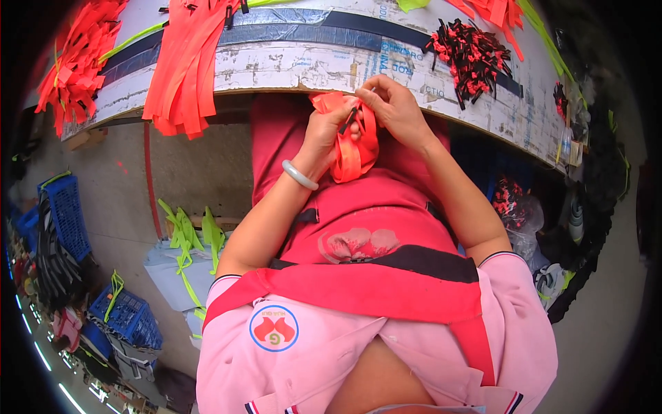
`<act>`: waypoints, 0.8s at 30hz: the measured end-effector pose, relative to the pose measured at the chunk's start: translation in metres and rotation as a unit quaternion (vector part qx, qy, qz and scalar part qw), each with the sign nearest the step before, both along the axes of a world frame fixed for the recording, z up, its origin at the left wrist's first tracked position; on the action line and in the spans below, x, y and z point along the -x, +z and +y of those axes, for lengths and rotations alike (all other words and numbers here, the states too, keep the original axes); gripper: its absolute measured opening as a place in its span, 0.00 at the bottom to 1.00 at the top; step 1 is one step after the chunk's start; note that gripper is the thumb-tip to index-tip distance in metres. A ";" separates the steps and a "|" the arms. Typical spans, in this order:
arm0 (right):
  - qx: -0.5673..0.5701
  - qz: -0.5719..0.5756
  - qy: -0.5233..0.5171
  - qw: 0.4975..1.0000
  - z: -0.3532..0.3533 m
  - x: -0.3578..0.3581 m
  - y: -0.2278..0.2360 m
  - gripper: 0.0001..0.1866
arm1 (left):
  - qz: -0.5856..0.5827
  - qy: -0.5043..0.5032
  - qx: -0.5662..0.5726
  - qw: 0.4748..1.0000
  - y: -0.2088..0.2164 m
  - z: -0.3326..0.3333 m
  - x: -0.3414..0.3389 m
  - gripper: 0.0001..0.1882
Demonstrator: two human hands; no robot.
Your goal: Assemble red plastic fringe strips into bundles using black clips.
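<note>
Over my lap, close to the table's front edge, my left hand (pixel 329 130) is closed around a bright orange fabric strip (pixel 356 157). The strip hangs in loops below the fingers. A small black piece (pixel 347 123) sticks out beside the left fingers. My right hand (pixel 394 110) meets the left from the other side, thumb and fingertips pinched at the strip's upper end. Exactly what lies between those fingertips is too small to see well.
Across the front stands a worn white table (pixel 289 65) bearing long orange strips (pixel 183 69), an orange bundle (pixel 72 69) and a pile of small black-and-orange pieces (pixel 470 61). Blue crates (pixel 65 214) and yellow-green strips (pixel 183 231) sit on the left; plastic bags (pixel 527 214) are at right.
</note>
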State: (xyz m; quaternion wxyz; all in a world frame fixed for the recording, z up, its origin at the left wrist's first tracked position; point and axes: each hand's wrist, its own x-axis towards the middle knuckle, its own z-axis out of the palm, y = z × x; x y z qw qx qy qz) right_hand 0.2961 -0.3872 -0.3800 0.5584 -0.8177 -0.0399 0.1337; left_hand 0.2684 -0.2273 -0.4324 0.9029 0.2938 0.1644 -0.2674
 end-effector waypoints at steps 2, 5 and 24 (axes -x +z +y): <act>-0.069 0.096 0.012 0.993 0.000 0.010 0.017 0.11 | -0.034 0.008 -0.077 0.996 0.026 0.006 0.009 0.08; -0.072 0.044 0.029 0.996 0.006 0.027 0.021 0.10 | -0.059 0.018 -0.174 0.983 0.043 0.012 0.021 0.06; 0.034 -0.094 0.142 0.985 0.025 0.050 0.006 0.08 | -0.127 0.110 -0.191 0.967 0.057 0.045 0.009 0.05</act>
